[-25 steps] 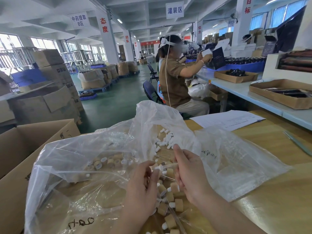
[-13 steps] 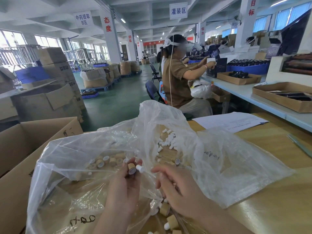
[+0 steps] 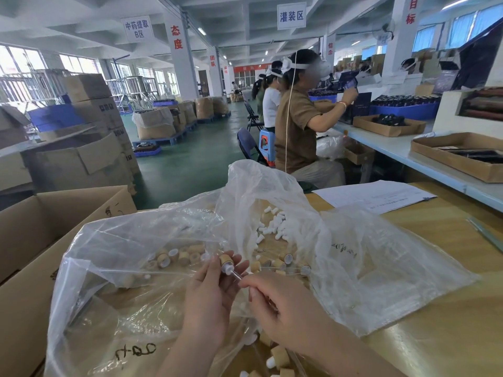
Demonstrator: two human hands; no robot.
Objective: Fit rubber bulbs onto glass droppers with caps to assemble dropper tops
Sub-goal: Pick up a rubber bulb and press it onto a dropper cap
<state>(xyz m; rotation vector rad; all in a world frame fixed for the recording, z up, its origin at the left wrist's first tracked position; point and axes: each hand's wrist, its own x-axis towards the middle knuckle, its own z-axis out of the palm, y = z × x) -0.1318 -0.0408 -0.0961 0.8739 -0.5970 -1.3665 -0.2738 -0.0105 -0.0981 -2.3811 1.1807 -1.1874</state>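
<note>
Large factory hall with a green floor, white square pillars bearing red characters, and a white beamed ceiling hung with signs and strip lights. Daylight through tall windows along the left wall and at upper right, with cardboard boxes stacked on blue pallets in front. On the right, a long pale-blue workbench with seated workers, a folding chair beside them, and a yellowish wooden table nearest.
</note>
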